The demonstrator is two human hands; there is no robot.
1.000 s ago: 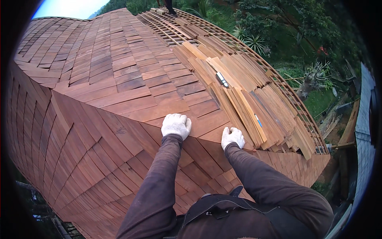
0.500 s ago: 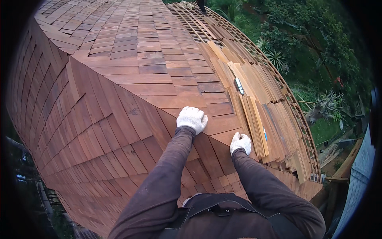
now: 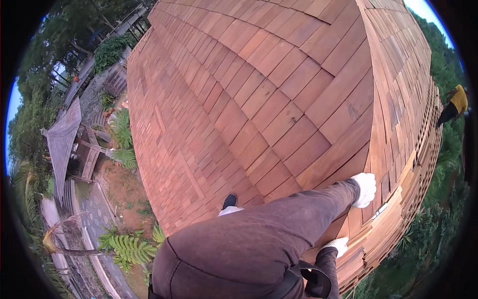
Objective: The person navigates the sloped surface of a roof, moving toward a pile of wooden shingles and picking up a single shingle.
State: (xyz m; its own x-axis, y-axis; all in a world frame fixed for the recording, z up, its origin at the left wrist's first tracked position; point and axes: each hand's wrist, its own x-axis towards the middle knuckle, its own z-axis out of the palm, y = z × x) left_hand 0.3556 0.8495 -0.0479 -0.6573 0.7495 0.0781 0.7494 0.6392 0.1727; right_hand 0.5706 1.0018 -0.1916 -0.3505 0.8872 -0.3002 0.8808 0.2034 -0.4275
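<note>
My left hand [image 3: 363, 190], in a white glove, has its fingers curled over the ridge edge of the reddish wooden shingle roof [image 3: 279, 74]. Below it my right hand [image 3: 336, 245], gloved alike, is also curled on the ridge shingles, near loose lighter boards [image 3: 372, 239] stacked along the right. A silver-and-white cylindrical object [image 3: 378, 213] lies among the boards. My left arm hides part of the roof, and a dark shoe [image 3: 230, 202] shows just past it on the sloping shingles.
A person in a yellow top [image 3: 457, 104] is on the far right side of the roof. Down past the left edge are a wooden structure with a grey canopy [image 3: 62, 130], a paved path [image 3: 97, 207], ferns [image 3: 124, 246] and trees. More greenery borders the right.
The view has swung sharply left, bringing the left slope, the ground beyond it and a shoe into sight. Both hands now appear farther right, still curled on the ridge.
</note>
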